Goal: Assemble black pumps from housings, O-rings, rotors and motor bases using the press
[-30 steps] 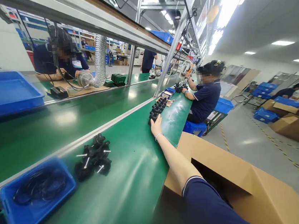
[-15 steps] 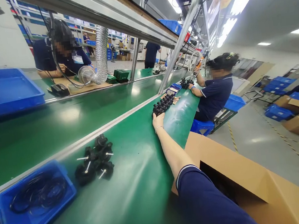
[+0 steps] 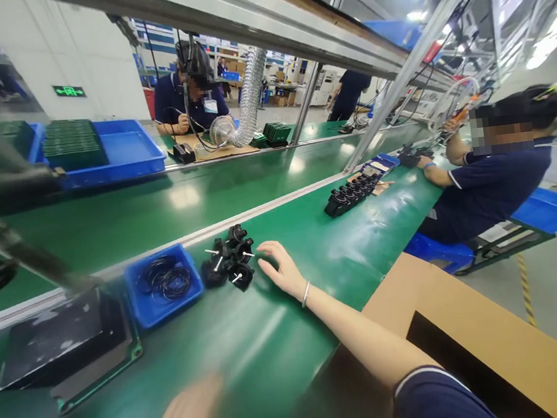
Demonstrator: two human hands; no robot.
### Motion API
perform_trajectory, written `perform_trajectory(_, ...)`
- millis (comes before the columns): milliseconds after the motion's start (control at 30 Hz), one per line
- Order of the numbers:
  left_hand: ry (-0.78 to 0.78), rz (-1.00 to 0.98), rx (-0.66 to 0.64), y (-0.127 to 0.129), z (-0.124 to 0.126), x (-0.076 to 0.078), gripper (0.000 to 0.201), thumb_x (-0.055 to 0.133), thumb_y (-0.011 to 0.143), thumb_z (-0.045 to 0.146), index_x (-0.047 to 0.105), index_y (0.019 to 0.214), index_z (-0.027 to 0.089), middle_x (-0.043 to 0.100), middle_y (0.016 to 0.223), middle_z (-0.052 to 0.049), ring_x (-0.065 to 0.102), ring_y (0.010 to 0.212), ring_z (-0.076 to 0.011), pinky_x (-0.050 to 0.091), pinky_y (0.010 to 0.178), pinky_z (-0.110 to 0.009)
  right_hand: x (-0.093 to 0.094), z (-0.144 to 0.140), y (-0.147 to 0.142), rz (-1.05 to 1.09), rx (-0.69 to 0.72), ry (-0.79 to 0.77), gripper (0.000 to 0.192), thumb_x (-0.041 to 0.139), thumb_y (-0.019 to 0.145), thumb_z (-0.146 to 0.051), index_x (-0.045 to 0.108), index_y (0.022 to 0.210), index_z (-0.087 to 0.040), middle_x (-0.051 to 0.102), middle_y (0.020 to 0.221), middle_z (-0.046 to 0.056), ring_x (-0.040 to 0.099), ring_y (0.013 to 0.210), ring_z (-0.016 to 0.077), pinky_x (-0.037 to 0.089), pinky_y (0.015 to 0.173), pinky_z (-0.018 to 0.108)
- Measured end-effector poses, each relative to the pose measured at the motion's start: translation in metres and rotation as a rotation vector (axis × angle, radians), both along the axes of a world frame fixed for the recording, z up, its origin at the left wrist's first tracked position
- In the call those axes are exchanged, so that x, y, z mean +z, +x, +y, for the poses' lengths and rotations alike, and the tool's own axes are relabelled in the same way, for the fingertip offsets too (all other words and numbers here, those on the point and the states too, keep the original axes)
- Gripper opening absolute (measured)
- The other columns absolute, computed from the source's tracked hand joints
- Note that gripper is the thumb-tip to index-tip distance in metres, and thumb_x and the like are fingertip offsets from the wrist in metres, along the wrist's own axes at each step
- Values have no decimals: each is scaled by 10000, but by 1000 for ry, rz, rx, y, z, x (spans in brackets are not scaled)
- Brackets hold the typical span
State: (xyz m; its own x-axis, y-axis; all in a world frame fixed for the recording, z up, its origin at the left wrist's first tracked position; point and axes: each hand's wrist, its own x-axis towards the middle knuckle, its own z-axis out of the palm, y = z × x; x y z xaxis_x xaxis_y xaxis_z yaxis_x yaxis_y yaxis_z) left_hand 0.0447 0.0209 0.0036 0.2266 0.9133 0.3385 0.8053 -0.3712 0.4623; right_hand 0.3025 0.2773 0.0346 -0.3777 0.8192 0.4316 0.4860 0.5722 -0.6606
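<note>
My right hand (image 3: pixel 284 270), with a bracelet at the wrist, hovers just right of a small cluster of black plastic parts (image 3: pixel 236 234) with white sticks poking out. Its thumb and fingers are apart and hold nothing. At the bottom my left hand (image 3: pixel 189 417) is smeared by motion, so its fingers cannot be made out. Left of the cluster stands a small blue bin (image 3: pixel 145 320) with coiled black cables (image 3: pixel 173 281) inside. Farther right on the green bench (image 3: pixel 305 223) sits a row of similar black parts (image 3: pixel 352 194), apart from my hand.
An open cardboard box (image 3: pixel 448 283) stands at the bench's right edge. A black box-shaped fixture (image 3: pixel 61 334) is at left. Across a metal rail, a blue tray (image 3: pixel 130 145) holds green boards. Co-workers sit across the bench (image 3: pixel 195 97) and at right (image 3: pixel 500 170).
My right hand has let go of the row of black parts and come back left to the cluster. My left hand has entered at the bottom. The view has turned left.
</note>
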Motion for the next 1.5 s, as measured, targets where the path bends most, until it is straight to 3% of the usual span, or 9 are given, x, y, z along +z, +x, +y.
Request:
perform_trajectory(267, 38, 218, -18, -19, -13, 48, 597, 660, 851, 477, 501, 1409, 334, 641, 1356, -64, 644, 1201, -282, 548, 1004, -395, 19, -28, -25, -58, 187, 85, 514, 628, 884, -366, 469, 1349, -214, 540, 1318, 134, 481, 1247, 285, 393, 1095, 539)
perform_trajectory(467, 106, 459, 339, -111, -31, 66, 518, 325, 987, 487, 519, 1390, 226, 596, 1373, -159, 459, 1363, -426, 324, 1083, -726, 4, -36, -18, -77, 165, 44, 456, 641, 889, -405, 491, 1269, -202, 574, 1203, 133, 544, 1135, 278, 471, 1001, 506)
perform_trajectory(633, -71, 439, 269, -168, -28, 73, 479, 260, 999, 393, 582, 1325, 253, 715, 1134, -58, 677, 1042, -312, 475, 1008, -630, 0, -34, -30, -71, 166, 18, 526, 677, 865, -432, 475, 1291, -200, 552, 1234, 133, 547, 1137, 271, 497, 981, 478)
perform_trajectory(733, -112, 409, 196, -157, -22, 83, 452, 437, 936, 399, 597, 1328, 239, 718, 1135, -81, 682, 1027, -326, 575, 881, -508, 2, -35, -32, -99, 176, 8, 525, 687, 861, -426, 491, 1297, -208, 576, 1221, 126, 548, 1122, 271, 499, 971, 479)
perform_trajectory(933, -82, 155, 106, -77, -18, 79, 597, 656, 858, 445, 500, 1414, 294, 683, 1214, -75, 685, 1076, -262, 587, 874, -334, 4, -45, -35, -155, 132, -19, 605, 736, 815, -461, 504, 1313, -210, 604, 1216, 125, 526, 1134, 289, 466, 1004, 507)
perform_trajectory(1067, -131, -23, 143, -48, -19, 62, 624, 645, 885, 424, 416, 1453, 303, 617, 1332, -94, 641, 1184, -265, 563, 952, -359, 3, -52, -50, -170, 47, -33, 658, 761, 780, -478, 507, 1319, -198, 620, 1206, 132, 523, 1112, 309, 417, 1031, 552)
perform_trajectory(1267, -151, -213, 195, -47, -22, 38, 628, 637, 893, 413, 361, 1442, 287, 585, 1363, -123, 605, 1240, -286, 536, 1015, -442, 20, -66, -55, -101, -55, -39, 529, 730, 798, -391, 549, 1260, -205, 632, 1166, 119, 517, 1129, 312, 376, 1056, 591)
perform_trajectory(1367, -167, -275, 195, -46, -23, 31, 636, 634, 897, 406, 334, 1447, 295, 593, 1349, -118, 607, 1236, -280, 539, 1013, -450, 38, -77, -49, 286, -12, -249, 533, 759, 784, -403, 550, 1251, -256, 613, 1225, 87, 547, 1178, 274, 409, 1086, 535)
perform_trajectory(1500, -173, -334, 191, -43, -21, 30, 642, 647, 887, 384, 341, 1445, 303, 595, 1346, -101, 564, 1280, -289, 496, 1062, -490, 54, -94, -52, 927, 216, -869, 460, 689, 849, -521, 563, 1239, -312, 633, 1272, 48, 625, 1170, 272, 515, 1003, 549)
